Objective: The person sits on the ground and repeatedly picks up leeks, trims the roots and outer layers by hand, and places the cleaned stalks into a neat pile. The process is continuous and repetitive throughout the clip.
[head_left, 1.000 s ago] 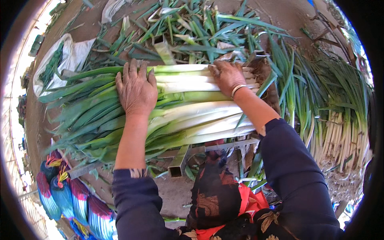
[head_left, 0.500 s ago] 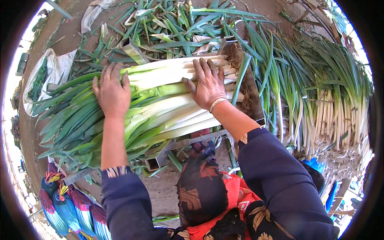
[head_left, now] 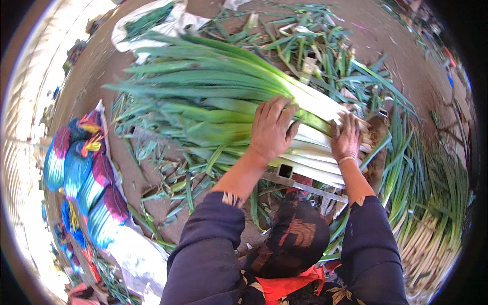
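The left grip (head_left: 273, 129) and the right grip (head_left: 347, 137) are not clenched; both rest upon the leeks (head_left: 229, 96), which lie across a metal frame (head_left: 316, 190). Around it, loose leaves (head_left: 330, 43) cover parts of the brown floor (head_left: 373, 38).

Above the metal frame (head_left: 316, 191), open space lies over the leeks (head_left: 208, 96) between the left hand (head_left: 273, 127) and the right hand (head_left: 347, 138), both resting on them. Near edge: an upright square tube (head_left: 285, 172) stands in the way, as does the wearer's patterned dark knee (head_left: 302, 236). Right edge: an end plate (head_left: 380, 163) bars the root side, a leek heap (head_left: 429, 203) just beyond. Far edge: a second tube (head_left: 308, 69) rises amid loose leaves (head_left: 330, 43). Left edge: bare floor (head_left: 131, 175) leaves a passage beside tied bundles (head_left: 84, 168); near the far left corner, a white sack (head_left: 190, 21) obstructs it.
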Available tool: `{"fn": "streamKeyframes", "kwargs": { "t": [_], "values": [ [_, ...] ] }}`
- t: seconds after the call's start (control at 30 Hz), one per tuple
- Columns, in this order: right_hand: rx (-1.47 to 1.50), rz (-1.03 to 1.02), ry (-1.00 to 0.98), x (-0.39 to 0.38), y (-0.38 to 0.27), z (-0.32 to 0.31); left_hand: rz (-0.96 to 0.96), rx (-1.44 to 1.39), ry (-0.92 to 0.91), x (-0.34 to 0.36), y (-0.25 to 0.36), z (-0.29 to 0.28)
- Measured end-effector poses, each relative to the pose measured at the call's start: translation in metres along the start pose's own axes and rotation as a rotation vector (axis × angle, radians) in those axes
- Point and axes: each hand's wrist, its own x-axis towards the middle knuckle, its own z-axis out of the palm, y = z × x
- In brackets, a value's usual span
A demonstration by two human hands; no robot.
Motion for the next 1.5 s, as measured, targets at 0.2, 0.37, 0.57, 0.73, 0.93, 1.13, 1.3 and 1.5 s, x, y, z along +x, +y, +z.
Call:
{"fn": "streamKeyframes", "kwargs": {
  "t": [0.2,0.37,0.57,0.73,0.93,1.13,1.3,1.5],
  "values": [
    [-0.044,-0.031,-0.002,-0.002,0.0,0.002,-0.476,0.102,0.064,-0.159,0.01,-0.047],
    [-0.054,-0.05,0.001,-0.008,-0.009,0.006,-0.934,-0.219,0.517,-0.18,-0.024,-0.053],
    [0.129,-0.041,-0.044,0.003,0.016,0.005,-0.898,0.532,0.284,-0.057,-0.108,-0.063],
    [0.151,-0.109,0.068,-0.004,-0.012,-0.003,-0.543,1.105,-0.666,-0.061,-0.175,-0.069],
    [0.305,0.065,-0.081,-0.011,-0.006,-0.024,-0.085,0.557,-0.739,-0.04,-0.272,-0.132],
    [0.369,-0.505,0.186,-0.149,-0.008,-0.004,-0.437,0.695,-1.05,0.081,-0.048,-0.137],
    [0.589,-0.501,0.109,-0.283,0.089,-0.023,-0.052,-0.007,-0.803,0.072,0.211,-0.111],
    [-0.238,0.636,-0.132,-0.31,0.387,-0.055,0.461,-0.663,-1.153,0.008,0.372,-0.016]
  ]
}}
